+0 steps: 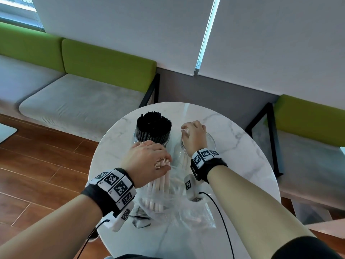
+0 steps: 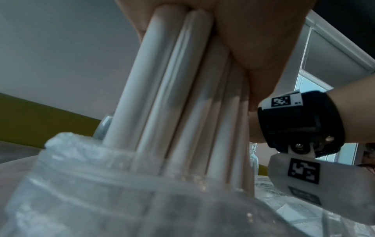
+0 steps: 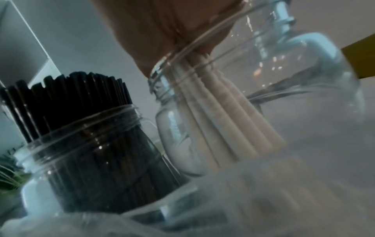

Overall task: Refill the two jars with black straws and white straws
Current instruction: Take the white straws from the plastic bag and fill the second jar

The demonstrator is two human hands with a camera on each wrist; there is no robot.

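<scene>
Nearest the lens, at 6 o'clock on the marble table (image 1: pixel 242 146): crumpled clear plastic bag (image 1: pixel 179 212), mouth gaping, white straws (image 1: pixel 160 182) standing up out of it. Left hand (image 1: pixel 147 161) curled round the top of that bundle, fingers pressed tight against the tubes (image 2: pixel 162 80). Right hand (image 1: pixel 194 135) at 1 o'clock, fingertips bunched and pinching a smaller clutch of white straws (image 3: pixel 227 121) down through the mouth of the clear jar (image 1: pixel 211 141), lower ends apparently near the bottom. At 11 o'clock, the other jar (image 3: pixel 97 152), already packed with black straws (image 1: pixel 154 126). Step in hand, most likely: second jar, white batch going in. Next move probably calls for loosening the right-hand pinch, then lifting the left-hand bundle clear of the bag and across to 1 o'clock without snagging plastic or tipping glass.
</scene>
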